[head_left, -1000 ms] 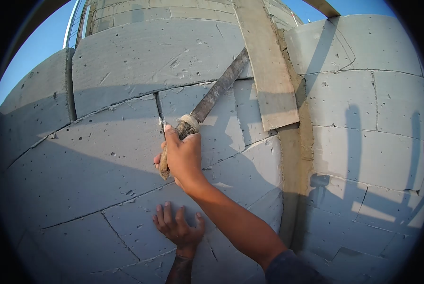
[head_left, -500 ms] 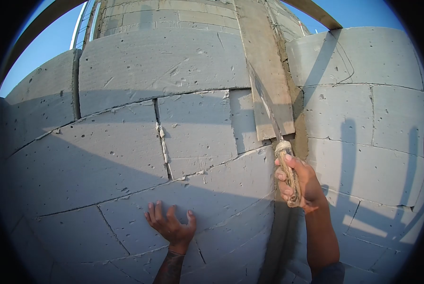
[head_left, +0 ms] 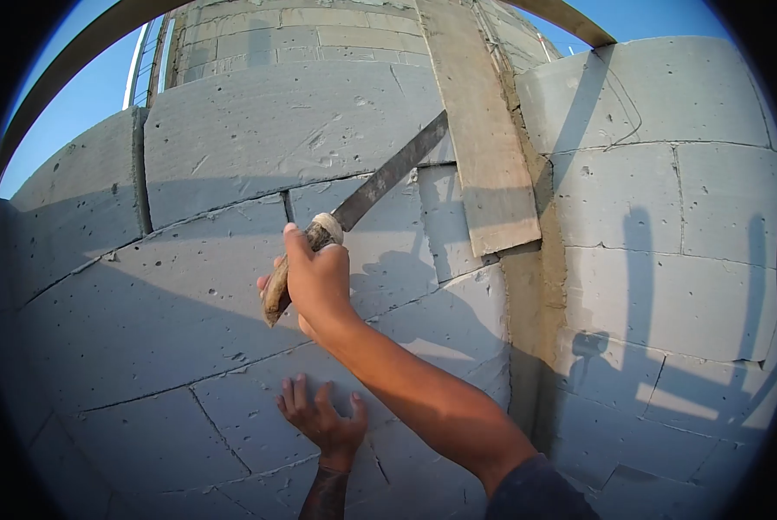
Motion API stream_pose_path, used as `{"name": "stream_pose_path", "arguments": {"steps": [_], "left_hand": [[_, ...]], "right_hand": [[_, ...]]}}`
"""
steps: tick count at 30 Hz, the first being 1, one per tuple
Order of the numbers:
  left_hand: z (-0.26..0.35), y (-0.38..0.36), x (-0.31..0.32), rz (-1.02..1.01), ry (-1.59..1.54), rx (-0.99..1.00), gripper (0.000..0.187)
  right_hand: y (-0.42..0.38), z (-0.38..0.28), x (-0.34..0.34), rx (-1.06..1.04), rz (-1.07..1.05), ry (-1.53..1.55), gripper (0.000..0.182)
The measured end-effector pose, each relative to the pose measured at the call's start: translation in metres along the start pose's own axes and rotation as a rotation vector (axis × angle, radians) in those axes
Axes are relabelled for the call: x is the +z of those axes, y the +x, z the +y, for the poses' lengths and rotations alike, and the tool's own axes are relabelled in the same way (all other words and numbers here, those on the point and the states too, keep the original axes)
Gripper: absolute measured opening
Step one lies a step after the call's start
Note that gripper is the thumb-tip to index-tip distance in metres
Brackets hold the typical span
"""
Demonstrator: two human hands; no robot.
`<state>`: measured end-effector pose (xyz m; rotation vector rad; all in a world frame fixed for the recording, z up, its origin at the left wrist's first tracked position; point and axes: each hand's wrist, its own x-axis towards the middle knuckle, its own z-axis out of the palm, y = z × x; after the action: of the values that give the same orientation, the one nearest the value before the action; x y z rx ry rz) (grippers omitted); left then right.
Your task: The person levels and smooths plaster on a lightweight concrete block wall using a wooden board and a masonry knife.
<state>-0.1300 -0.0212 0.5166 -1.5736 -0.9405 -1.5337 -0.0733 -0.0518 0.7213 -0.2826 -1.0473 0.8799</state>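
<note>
My right hand [head_left: 315,277] is wrapped round the wooden handle of a machete [head_left: 393,178], its arm reaching across from the lower right. The long flat blade slants up to the right, and its tip meets the left edge of an upright wooden board [head_left: 484,139] in this view. Light-coloured wrapping binds the handle where the blade begins. Below, my left hand [head_left: 323,420] rests with spread fingers on the grey block wall [head_left: 224,286], holding nothing. The board lies over the strip where the two walls meet.
A second block wall [head_left: 627,195] stands to the right, with a bent wire [head_left: 627,113] hanging on it. Rough mortar [head_left: 531,303] fills the corner below the board. Overhead, a beam [head_left: 575,22] crosses at the upper right. Farther back rises another block wall [head_left: 293,35].
My right hand has swung left with the machete, from the corner below the board to above my left hand. The blade now slants to the right. My left hand stays on the wall.
</note>
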Motion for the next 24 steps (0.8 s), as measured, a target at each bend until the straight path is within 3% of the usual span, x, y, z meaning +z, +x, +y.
{"name": "stream_pose_path", "arguments": {"steps": [3,7,9,12,14,15,17,20,21,24], "left_hand": [[-0.004,-0.003,0.005,0.029,-0.025,0.006,0.033],[-0.008,-0.003,-0.010,-0.046,-0.029,0.037,0.035],[-0.016,0.011,-0.020,0.176,-0.592,-0.173,0.039],[-0.025,0.070,-0.051,0.334,-0.773,-0.328,0.043],[-0.027,0.110,-0.067,-0.075,-1.034,-0.549,0.042],[-0.024,0.122,-0.071,-0.082,-1.035,-0.552,0.042],[-0.019,0.140,-0.076,-0.374,-0.932,-0.492,0.039],[-0.023,0.148,-0.083,-0.339,-0.777,-0.413,0.040],[-0.026,0.144,-0.080,-0.239,-0.729,-0.380,0.040],[-0.022,0.159,-0.079,-0.323,-0.729,-0.398,0.041]], "right_hand": [[0.007,-0.014,0.034,-0.045,0.101,0.040,0.034],[0.017,-0.013,0.051,-0.056,0.139,0.092,0.037],[0.014,-0.002,0.042,-0.102,0.236,-0.057,0.047],[-0.011,0.017,0.013,-0.077,0.220,-0.240,0.052],[-0.032,0.024,0.001,-0.036,0.143,-0.196,0.061],[-0.034,0.030,-0.001,-0.033,0.151,-0.197,0.061],[-0.033,0.034,0.002,-0.155,0.212,-0.481,0.067],[-0.041,0.026,0.010,-0.062,0.144,-0.466,0.072],[-0.039,0.039,0.014,-0.214,0.194,-0.567,0.070],[-0.026,0.033,0.017,-0.346,0.311,-0.565,0.063]]}}
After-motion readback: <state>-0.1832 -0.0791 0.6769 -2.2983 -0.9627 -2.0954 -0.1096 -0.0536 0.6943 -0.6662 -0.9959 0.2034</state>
